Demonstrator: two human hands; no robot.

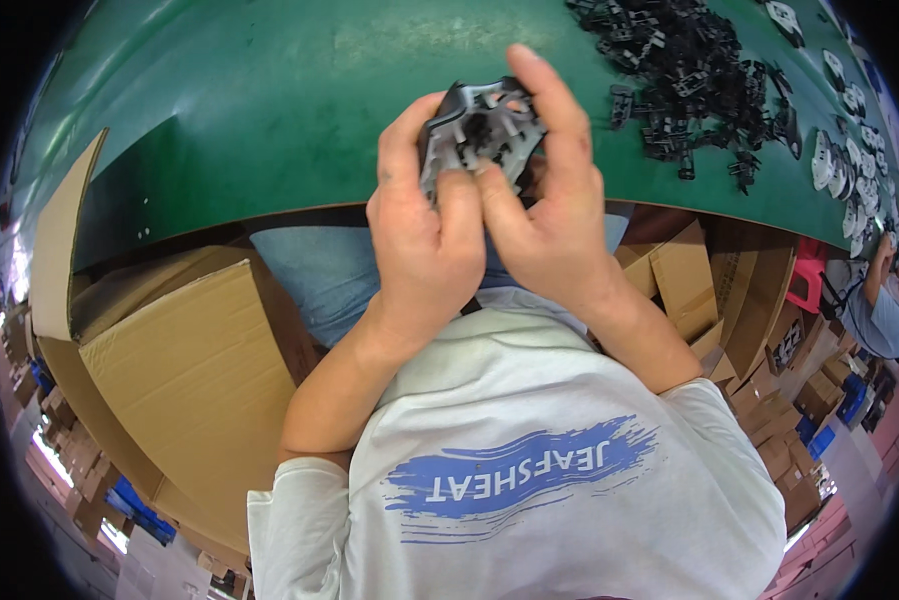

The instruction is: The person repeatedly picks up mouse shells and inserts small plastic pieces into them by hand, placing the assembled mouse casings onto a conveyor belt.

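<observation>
Between my two hands, just above the near edge of the green table, is a game controller shell [504, 150], dark outside with a pale grey inside turned up. Black parts show in its middle. My left hand [419, 225] wraps the shell's left side, its thumb pressed on the inside near the lower edge. My right hand [559, 210] grips the right side; its thumb presses beside the left thumb, and its index finger stretches up past the rim. The fingers beneath the shell are mostly hidden.
On the green table [269, 110] lies a heap of small black plastic parts [684, 75], at the far right. White shell pieces [844, 165] are spread along the right end. Open cardboard boxes [184, 350] stand at my left and right. A person [874, 300] sits at far right near a red stool [807, 275].
</observation>
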